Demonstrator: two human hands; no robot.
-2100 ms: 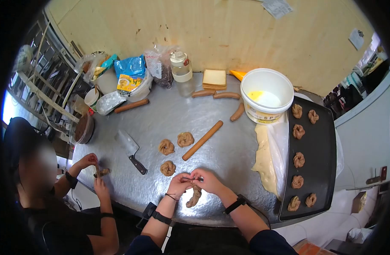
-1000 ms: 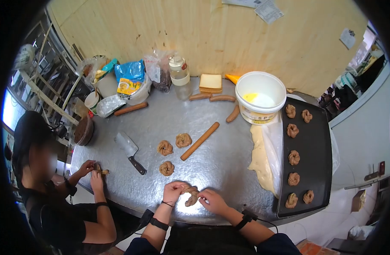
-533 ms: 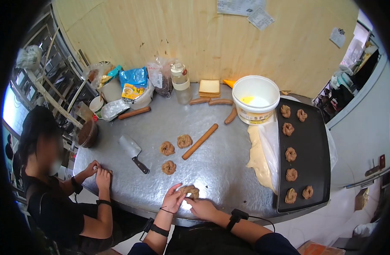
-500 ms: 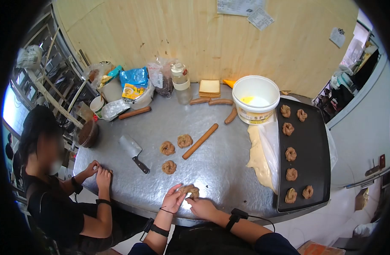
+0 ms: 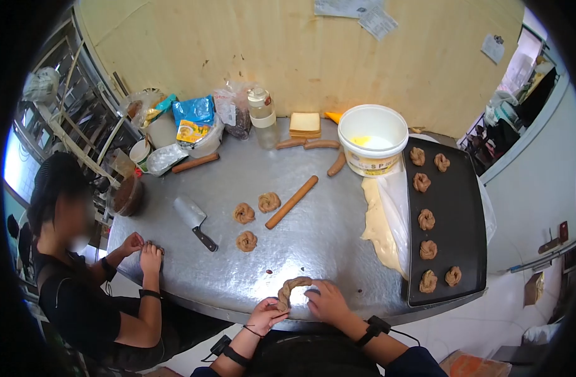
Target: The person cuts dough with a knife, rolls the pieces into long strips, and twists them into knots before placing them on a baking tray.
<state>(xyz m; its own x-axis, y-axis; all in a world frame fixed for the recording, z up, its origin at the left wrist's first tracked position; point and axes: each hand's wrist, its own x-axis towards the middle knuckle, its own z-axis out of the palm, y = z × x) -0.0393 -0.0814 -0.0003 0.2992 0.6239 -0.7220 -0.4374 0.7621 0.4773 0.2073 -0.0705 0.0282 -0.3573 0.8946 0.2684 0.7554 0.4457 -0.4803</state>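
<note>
A brown twisted dough strip curves in an arc over the table's front edge. My left hand pinches its lower left end between thumb and fingers. At the upper right end, my right hand has its curled fingers on the dough; its exact grip is partly hidden. Beyond my hands lie three knotted dough rings, one nearest me, one behind it and one to the right. Beside them rests a wooden rolling pin.
A black baking tray with several dough knots stands right, beside pale dough and a white bucket. A cleaver lies left. A co-worker works at the left edge. Bags and a bottle line the back.
The dough, bunched into a compact loop between my hands before, is now drawn out into an open arc. My right hand has moved right, away from my left. The view has shifted slightly.
</note>
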